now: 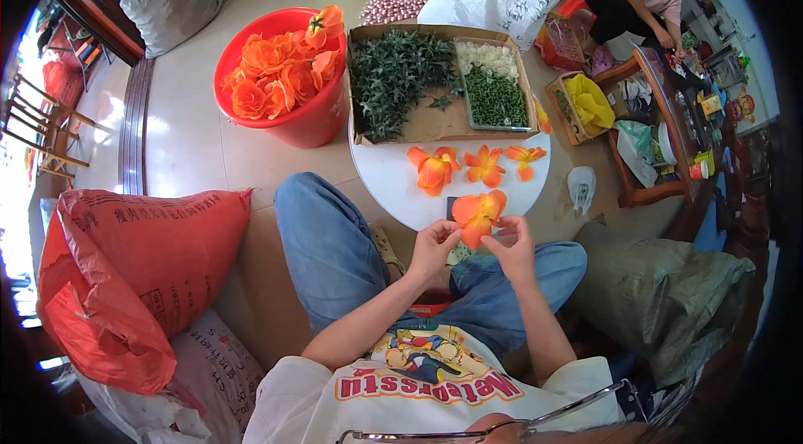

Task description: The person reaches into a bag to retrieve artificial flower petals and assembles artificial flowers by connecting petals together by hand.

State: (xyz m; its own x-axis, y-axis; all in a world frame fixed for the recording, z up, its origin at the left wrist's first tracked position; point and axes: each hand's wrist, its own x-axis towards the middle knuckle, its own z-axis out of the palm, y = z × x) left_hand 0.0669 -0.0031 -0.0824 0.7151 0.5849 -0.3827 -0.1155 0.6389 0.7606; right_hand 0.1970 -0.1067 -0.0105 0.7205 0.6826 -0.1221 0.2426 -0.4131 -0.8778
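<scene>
White worktop (374, 166): three orange blooms (483, 166) loose, another flower (477, 214) clamped in left hand (433, 248) and right hand (514, 253) grips near the edge, looks part-built; roses (276, 76) in red bucket (311, 128) look done.

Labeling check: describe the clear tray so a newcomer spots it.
On the round white table sits a shallow cardboard box. Inside, at the right end, is a clear rectangular tray. Unlike the loose dark leaves beside it, it holds white bits behind small green ones.

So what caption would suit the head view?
Two hands hold an orange flower beside a round white table, near a red bucket of blooms.
</scene>
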